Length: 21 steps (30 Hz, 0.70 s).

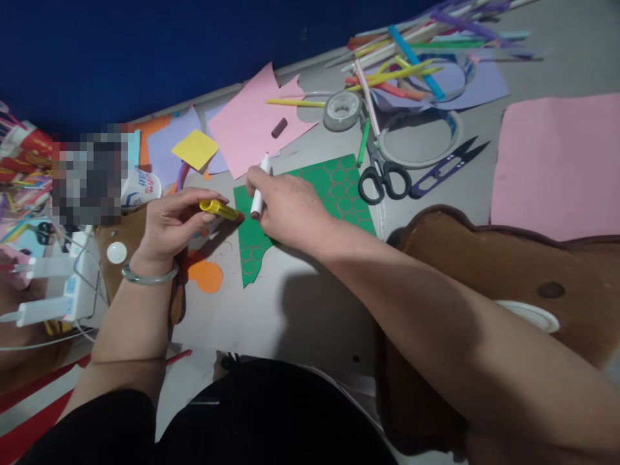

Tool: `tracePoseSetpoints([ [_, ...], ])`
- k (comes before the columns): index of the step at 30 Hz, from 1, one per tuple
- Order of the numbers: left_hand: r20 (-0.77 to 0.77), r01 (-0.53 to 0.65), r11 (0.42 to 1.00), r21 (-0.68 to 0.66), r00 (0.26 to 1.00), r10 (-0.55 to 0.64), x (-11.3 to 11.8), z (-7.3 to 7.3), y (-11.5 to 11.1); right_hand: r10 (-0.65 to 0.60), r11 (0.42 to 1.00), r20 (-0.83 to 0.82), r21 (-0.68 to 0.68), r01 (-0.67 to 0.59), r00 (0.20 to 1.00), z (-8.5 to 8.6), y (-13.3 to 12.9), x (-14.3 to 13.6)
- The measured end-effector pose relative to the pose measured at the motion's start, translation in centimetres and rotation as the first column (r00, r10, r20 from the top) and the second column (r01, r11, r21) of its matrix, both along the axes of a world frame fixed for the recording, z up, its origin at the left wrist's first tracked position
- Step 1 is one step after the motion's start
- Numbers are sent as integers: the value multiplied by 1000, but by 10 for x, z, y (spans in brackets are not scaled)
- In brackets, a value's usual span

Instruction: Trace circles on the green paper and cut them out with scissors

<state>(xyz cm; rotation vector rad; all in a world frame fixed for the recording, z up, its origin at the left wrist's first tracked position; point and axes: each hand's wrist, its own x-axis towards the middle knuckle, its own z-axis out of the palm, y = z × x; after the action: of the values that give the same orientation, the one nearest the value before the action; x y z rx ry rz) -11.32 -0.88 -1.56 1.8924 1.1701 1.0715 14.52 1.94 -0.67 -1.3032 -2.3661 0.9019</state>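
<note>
In my left hand [177, 219], thumb and fingers pinch a short yellow tube [219, 209] with a brown far end, which points at the green paper. My right hand [285, 203] is closed around a white marker [260, 187]; its nib points away from me and its brown end toward me. Under the right hand lies green paper [341, 184] with a curved cut edge and brown rounded outlines drawn across it. A dark brown cap [279, 128] rests on pink paper [247, 123] just beyond. Part of the green paper is hidden by my right hand and forearm.
Black-handled scissors [384, 184], purple thread snips [448, 169] and tape rolls [341, 111] lie right of the green paper. Coloured strips [416, 61] are heaped behind. Brown cushion-like pieces [450, 258] flank the work area. A white power strip [82, 284] with plugs sits left.
</note>
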Motion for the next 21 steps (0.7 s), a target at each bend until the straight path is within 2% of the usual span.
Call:
tracePoseSetpoints([
  [10,-61,53,996,67,997,-49,0,2,-2,-5,1000,-27,13,6,1000,-3,1,-1],
  [15,-116,61,997,56,992,-54,1,5,-3,-16,999,-44,38,18,999,-7,1,-2],
  [21,-115,87,995,51,990,-80,-5,1,-3,-18,998,-47,56,20,999,-9,2,-2],
])
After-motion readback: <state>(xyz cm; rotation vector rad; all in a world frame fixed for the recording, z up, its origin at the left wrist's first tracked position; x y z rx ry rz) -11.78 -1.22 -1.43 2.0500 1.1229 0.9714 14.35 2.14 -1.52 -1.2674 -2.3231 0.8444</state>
